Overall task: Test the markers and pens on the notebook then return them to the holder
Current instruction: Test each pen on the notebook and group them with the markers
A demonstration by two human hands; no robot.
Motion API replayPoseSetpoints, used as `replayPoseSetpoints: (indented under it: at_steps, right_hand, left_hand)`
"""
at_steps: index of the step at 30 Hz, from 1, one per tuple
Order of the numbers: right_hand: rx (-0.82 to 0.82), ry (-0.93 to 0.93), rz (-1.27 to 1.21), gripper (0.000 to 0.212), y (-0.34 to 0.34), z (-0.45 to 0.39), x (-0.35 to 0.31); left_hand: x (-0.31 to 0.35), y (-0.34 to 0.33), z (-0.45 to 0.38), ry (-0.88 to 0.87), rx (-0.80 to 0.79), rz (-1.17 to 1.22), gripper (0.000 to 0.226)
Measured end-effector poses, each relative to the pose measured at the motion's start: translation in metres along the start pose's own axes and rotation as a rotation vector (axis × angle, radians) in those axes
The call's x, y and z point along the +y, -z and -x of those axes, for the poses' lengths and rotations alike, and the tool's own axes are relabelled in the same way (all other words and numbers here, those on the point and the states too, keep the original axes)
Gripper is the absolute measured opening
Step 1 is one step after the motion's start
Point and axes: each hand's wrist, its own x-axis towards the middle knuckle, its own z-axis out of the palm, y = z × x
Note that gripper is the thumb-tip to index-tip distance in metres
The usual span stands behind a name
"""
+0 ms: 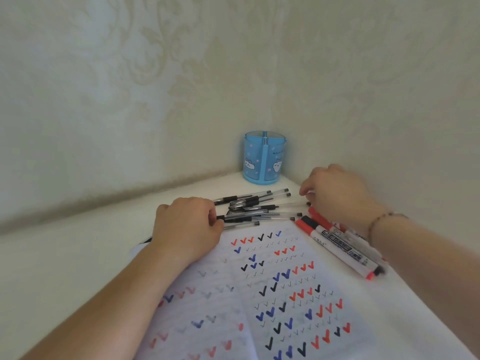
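A cream wallpapered wall point(130, 87) with a faint damask pattern filled the upper part of the view and met in a corner behind a white surface point(65, 268). On that surface lay an open white ruled notebook point(259, 294), its pages covered in rows of red, blue and black tick marks, the marks on the left page fainter than those on the right. Two bare forearms reached across it from the near edge. The left hand point(188, 224) rested at the top left corner of the notebook with its fingers point(214, 216) curled down onto the near ends of a loose heap of clear-barrelled black gel pens point(255, 207), which lay crosswise on the surface just beyond the notebook's top edge; whether those fingers actually pinched a pen could not be told. The right hand point(337, 193), a thin beaded bracelet point(381, 219) on its wrist, was arched over the far right end of the same heap, fingers bent downward toward the pen tips, and its grip was likewise hidden. Under the right wrist and just beside the notebook's right edge lay a few white whiteboard markers with red caps point(337, 245), side by side and angled toward the near right. In the corner, well behind the pens, stood an upright translucent blue plastic pen holder point(265, 157) with divided compartments and cartoon cat prints, with nothing visibly standing in it.
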Motion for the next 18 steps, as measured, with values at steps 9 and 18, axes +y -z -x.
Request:
replayPoseSetpoints:
  at_steps: [9, 18]
  right_hand:
    - [-0.086, 0.126, 0.077, 0.013, -0.01, -0.022, -0.016]
    - [0.311, 0.252, -0.123, 0.01, 0.019, 0.008, -0.022]
  left_hand:
    - [-0.004, 0.001, -0.001, 0.04, 0.013, -0.073, 0.028]
    - [0.008, 0.004, 0.005, -0.238, 0.165, 0.27, 0.044]
